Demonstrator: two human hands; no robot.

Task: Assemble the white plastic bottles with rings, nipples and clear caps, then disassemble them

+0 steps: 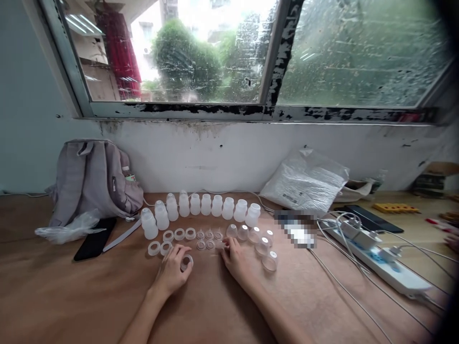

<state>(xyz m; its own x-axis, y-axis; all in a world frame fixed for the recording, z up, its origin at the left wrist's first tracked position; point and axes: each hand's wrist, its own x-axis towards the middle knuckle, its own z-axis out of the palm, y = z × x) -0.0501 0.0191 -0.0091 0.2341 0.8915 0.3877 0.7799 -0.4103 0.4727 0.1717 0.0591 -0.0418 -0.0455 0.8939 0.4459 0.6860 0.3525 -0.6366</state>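
Observation:
My left hand (172, 273) is closed around a white bottle collar ring (187, 262), thumb on one side and fingers on the other. More collar rings (190, 233) lie in two short rows just beyond it. My right hand (234, 258) pinches a clear silicone teat (219, 244) at the end of a group of similar teats (209, 234). Several translucent domed caps (262, 245) stand to the right of that hand. Behind all these, frosted baby bottles (205, 205) form a curved row; the leftmost ones have tops fitted, the others are open-necked.
A grey backpack (93, 177), a plastic bag (71, 228) and a black phone (93, 240) occupy the left side. On the right are a clear packing bag (304, 184), a power strip (380, 263) and trailing cables. The wall and window (179, 62) bound the back.

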